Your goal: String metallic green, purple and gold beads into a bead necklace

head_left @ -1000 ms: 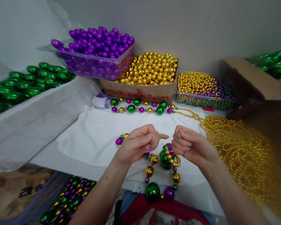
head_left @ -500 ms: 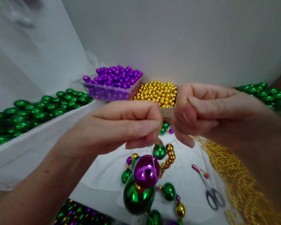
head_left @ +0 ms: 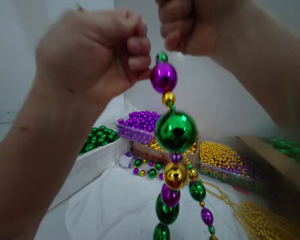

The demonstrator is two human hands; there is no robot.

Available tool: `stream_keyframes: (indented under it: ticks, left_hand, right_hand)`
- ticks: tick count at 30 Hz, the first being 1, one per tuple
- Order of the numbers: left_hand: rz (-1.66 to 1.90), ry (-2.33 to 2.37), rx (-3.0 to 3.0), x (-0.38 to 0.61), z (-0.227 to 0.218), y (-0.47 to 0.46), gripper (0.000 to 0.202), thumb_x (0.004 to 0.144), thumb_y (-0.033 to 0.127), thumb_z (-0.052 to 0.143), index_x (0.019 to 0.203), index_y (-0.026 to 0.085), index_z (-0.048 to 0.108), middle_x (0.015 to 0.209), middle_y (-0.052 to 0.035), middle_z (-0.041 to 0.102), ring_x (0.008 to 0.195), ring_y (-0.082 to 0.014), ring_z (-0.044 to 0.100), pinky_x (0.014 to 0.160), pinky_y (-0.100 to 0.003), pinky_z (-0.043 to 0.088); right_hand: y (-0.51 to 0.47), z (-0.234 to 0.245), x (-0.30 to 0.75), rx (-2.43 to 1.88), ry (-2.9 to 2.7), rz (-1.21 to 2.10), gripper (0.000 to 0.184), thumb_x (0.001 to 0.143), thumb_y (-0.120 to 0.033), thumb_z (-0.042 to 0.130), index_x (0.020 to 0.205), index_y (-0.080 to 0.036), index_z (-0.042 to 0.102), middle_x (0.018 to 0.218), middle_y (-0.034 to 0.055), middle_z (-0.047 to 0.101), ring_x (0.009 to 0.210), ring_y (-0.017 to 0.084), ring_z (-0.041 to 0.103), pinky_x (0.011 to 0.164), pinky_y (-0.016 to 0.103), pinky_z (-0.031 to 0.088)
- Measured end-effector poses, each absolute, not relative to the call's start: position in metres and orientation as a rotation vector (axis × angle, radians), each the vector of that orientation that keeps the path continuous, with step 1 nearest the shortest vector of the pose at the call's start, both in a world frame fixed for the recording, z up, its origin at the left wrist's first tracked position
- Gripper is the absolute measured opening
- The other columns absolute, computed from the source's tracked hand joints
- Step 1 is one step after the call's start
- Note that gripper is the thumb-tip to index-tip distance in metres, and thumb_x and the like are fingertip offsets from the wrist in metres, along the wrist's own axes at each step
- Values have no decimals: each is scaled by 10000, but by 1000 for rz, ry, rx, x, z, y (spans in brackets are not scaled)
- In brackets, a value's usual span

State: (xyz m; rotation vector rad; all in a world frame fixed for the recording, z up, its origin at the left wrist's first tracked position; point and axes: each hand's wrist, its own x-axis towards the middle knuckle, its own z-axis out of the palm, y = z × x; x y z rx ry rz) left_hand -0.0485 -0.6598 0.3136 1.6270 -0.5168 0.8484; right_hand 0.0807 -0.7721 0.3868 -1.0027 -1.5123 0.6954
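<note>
A strand of shiny green, purple and gold beads hangs upright between my raised hands. Both my left hand and my right hand are closed in fists near its top end, apart from each other. The string in their fingers is too thin to make out now. At the top sit a small green bead and a large purple bead, right beside my left fingers. Part of my right hand lies beyond the top edge of the picture.
Behind the strand stand a clear tray of purple beads, a cardboard box of gold beads and a tray of small mixed beads. Green beads fill a white box at left. Gold bead chains lie at right on white cloth.
Both hands have risen and the bead strand has come up with them, now hanging straight. The view has tilted up, and the scissors have left the picture.
</note>
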Motion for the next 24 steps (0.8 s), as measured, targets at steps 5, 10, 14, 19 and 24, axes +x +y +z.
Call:
stream_keyframes:
  ticks: [5,10,14,19,24]
  left_hand:
    - [478,-435,1945,-70,223,-660,216,908,214,436,716,162,520,605,21,433,555,-80,392,494,-189,322]
    - [-145,-571,2263,-74,169,-672,242,902,254,456,685,191,542,651,1,540,655,-133,495,632,-243,420]
    - [-408,-832,2092,-46,149,-683,235,853,287,538,627,223,550,589,2,572,611,-153,514,679,-272,438]
    - [-702,-924,1921,-12,140,-698,214,817,333,577,621,249,580,573,-3,625,565,-164,558,650,-285,460]
    - [-648,-857,1909,2,147,-709,198,784,371,628,630,252,592,535,-4,574,503,-154,507,597,-279,453]
  right_hand:
    - [-795,274,73,-1139,-1537,844,331,945,-135,349,681,-134,550,505,-86,190,423,25,220,495,180,341]
    - [-825,149,76,-941,-1250,1109,179,885,-211,490,732,-153,563,516,-70,278,462,66,257,526,216,388]
    - [-851,81,71,-798,-949,1096,161,882,-222,487,747,-164,553,529,-66,286,480,81,255,597,270,418]
    - [-874,65,74,-739,-820,1109,158,891,-196,456,769,-161,550,524,-67,278,481,80,246,584,259,373]
    - [-892,74,81,-717,-863,1127,152,885,-225,476,776,-158,558,531,-63,301,483,80,261,604,271,379]
